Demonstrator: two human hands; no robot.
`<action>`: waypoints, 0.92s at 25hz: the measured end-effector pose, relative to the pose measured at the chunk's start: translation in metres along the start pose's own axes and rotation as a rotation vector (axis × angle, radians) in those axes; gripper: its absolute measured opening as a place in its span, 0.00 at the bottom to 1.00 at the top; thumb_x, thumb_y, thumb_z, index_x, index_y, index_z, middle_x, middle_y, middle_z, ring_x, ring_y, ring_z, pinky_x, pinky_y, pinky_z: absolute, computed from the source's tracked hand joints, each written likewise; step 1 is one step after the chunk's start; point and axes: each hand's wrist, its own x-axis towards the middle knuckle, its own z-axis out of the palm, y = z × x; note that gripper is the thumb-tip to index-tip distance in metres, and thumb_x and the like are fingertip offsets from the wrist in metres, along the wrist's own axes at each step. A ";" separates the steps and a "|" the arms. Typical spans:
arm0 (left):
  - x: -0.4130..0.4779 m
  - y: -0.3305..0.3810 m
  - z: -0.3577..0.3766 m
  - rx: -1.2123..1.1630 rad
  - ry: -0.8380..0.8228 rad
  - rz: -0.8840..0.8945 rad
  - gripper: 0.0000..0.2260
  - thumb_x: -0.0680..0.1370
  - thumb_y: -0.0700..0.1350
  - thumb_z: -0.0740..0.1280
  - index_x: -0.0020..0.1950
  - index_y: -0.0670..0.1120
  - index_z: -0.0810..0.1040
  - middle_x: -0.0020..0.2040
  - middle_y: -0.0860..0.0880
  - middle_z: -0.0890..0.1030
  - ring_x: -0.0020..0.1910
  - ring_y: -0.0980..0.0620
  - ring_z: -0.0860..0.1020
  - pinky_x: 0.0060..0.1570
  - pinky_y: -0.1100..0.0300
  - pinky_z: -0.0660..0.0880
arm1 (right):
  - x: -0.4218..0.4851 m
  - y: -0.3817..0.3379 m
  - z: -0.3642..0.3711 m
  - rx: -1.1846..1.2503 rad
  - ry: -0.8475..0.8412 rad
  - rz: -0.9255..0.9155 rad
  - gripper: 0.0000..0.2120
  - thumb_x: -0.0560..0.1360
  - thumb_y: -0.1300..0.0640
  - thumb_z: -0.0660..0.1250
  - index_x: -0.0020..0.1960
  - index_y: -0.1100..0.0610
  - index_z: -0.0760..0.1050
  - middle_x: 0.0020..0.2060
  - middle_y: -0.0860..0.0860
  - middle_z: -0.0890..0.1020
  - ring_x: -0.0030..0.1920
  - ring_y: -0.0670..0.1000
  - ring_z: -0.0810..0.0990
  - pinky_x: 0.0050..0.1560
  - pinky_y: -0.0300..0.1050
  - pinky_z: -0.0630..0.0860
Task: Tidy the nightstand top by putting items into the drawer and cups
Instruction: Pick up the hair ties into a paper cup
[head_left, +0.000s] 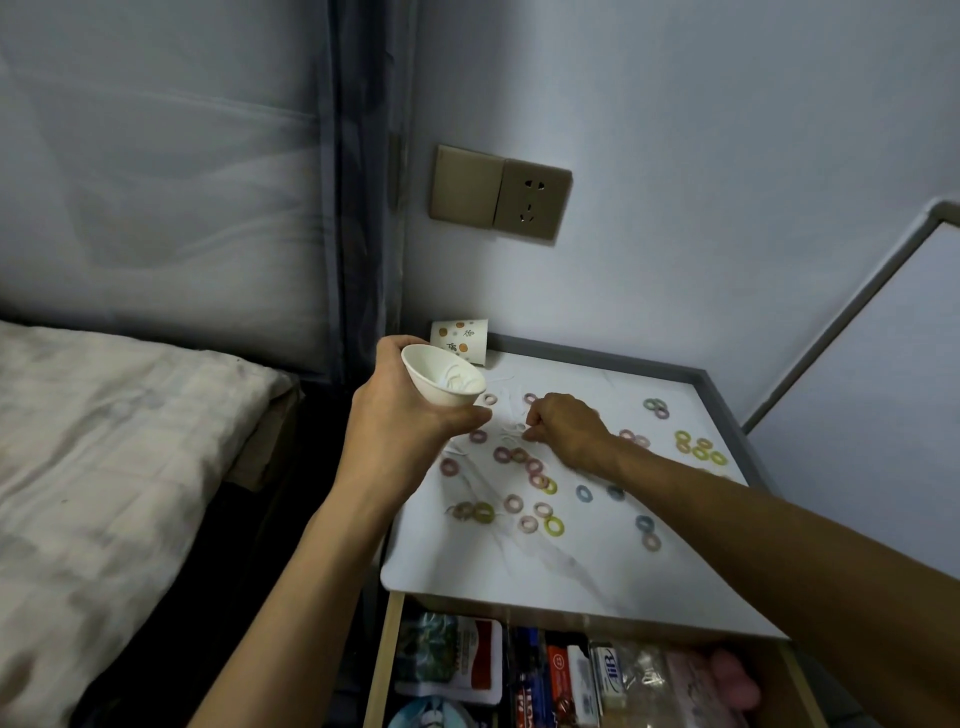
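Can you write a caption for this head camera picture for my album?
Left hand tilts a white paper cup while right hand gathers colourful rings on the nightstand.

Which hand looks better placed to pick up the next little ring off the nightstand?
The right hand. It is already down among the small rings on the nightstand top, fingers curled at the surface, while the left hand is occupied holding the tilted white cup.

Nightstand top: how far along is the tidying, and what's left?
Early. Done: the wooden drawer is open and packed, and some pale items already sit in the white paper cup that the left hand holds tilted. In hand: the right hand pinches at a thin white piece on the marble-look nightstand top. Left: dozens of small coloured rings remain scattered; the patterned paper cup waits at the back.
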 end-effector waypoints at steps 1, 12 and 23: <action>0.000 0.000 -0.001 -0.001 0.001 0.000 0.33 0.63 0.46 0.82 0.63 0.51 0.70 0.52 0.54 0.78 0.45 0.61 0.75 0.35 0.71 0.70 | -0.003 0.000 0.003 -0.027 0.030 0.003 0.12 0.77 0.53 0.68 0.53 0.61 0.80 0.51 0.57 0.82 0.53 0.57 0.80 0.44 0.42 0.68; -0.005 -0.003 -0.008 0.021 -0.026 -0.031 0.33 0.62 0.46 0.82 0.60 0.52 0.69 0.49 0.55 0.78 0.44 0.61 0.75 0.32 0.72 0.68 | -0.014 -0.007 -0.047 0.376 0.108 0.006 0.02 0.78 0.61 0.66 0.48 0.58 0.77 0.34 0.49 0.82 0.33 0.45 0.81 0.41 0.45 0.79; -0.010 0.009 0.002 0.002 -0.073 -0.024 0.30 0.64 0.41 0.80 0.61 0.50 0.69 0.48 0.53 0.78 0.40 0.58 0.77 0.24 0.74 0.69 | -0.054 -0.117 -0.164 0.069 -0.167 -0.670 0.11 0.74 0.54 0.72 0.55 0.52 0.83 0.45 0.43 0.85 0.42 0.42 0.82 0.43 0.36 0.78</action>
